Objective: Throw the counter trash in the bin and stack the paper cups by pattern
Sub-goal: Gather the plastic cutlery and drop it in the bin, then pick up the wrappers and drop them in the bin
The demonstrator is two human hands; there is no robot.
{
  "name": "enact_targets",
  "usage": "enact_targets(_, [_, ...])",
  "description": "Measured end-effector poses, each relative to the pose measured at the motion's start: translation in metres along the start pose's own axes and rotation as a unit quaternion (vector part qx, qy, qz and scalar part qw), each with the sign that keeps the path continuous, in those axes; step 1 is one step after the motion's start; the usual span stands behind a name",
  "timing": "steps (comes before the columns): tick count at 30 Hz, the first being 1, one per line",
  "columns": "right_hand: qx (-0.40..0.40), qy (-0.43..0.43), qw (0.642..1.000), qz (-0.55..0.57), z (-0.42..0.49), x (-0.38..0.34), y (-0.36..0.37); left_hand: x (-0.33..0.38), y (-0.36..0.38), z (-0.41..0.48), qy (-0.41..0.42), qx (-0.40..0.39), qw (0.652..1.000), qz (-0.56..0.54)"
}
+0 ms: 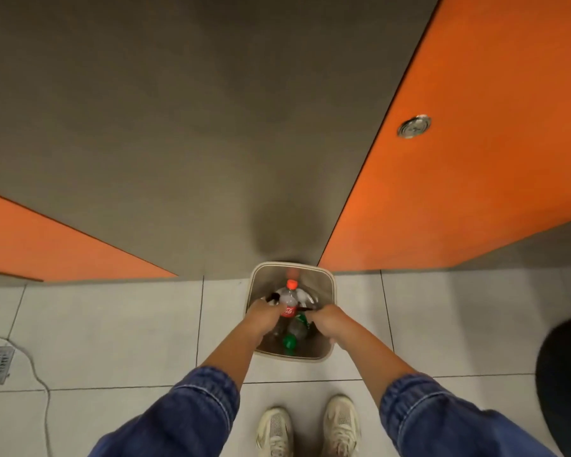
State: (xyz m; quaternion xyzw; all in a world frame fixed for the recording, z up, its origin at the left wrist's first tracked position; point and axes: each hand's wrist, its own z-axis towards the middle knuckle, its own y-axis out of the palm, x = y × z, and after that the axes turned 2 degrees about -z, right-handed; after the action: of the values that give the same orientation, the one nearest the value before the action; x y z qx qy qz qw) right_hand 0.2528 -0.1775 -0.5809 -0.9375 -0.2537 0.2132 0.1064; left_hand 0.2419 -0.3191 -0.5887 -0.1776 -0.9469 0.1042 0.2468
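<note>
Trash step is midway. Both hands are over the small beige square plastic bin, which has rounded corners and smooth walls. My left hand has its fingers wrapped round the clear plastic cola bottle (red cap, red label), held above the bin mouth and not dropped yet. My right hand is over the bin too, fingers curled. Something thin and dark sits at its knuckles; can't tell if it's gripped. Inside the bin lies a crumpled clear bottle with green cap, already binned. The bin sits on glossy pale floor tiles. Counter and paper cups aren't in view, so I judge stacking still to do.
</note>
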Motion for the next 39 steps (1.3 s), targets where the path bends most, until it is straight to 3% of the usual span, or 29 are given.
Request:
enact_targets(10, [0.053, -0.112, 0.991, 0.054, -0.138, -0.049, -0.055, 0.084, -0.023, -0.135, 0.102, -0.006, 0.994, 0.027])
enact_targets(13, [0.075, -0.148, 0.982, 0.089, -0.191, -0.065, -0.077, 0.112, -0.038, -0.193, 0.177, -0.003, 0.982, 0.066])
enact_targets(20, [0.126, -0.297, 0.938, 0.126, -0.349, -0.118, -0.154, 0.194, -0.092, -0.354, 0.424, 0.017, 0.904, 0.056])
enact_targets(26, [0.215, -0.405, 0.874, 0.160, -0.470, -0.175, -0.228, 0.281, -0.129, -0.461, 0.537, 0.030, 0.842, 0.025])
enact_targets(32, [0.285, -0.462, 0.816, 0.198, -0.532, -0.207, -0.294, 0.350, -0.137, -0.507, 0.584, 0.048, 0.810, 0.020])
enact_targets(39, [0.341, -0.462, 0.792, 0.210, -0.522, -0.221, -0.393, 0.456, -0.096, -0.504, 0.597, 0.060, 0.799, 0.028])
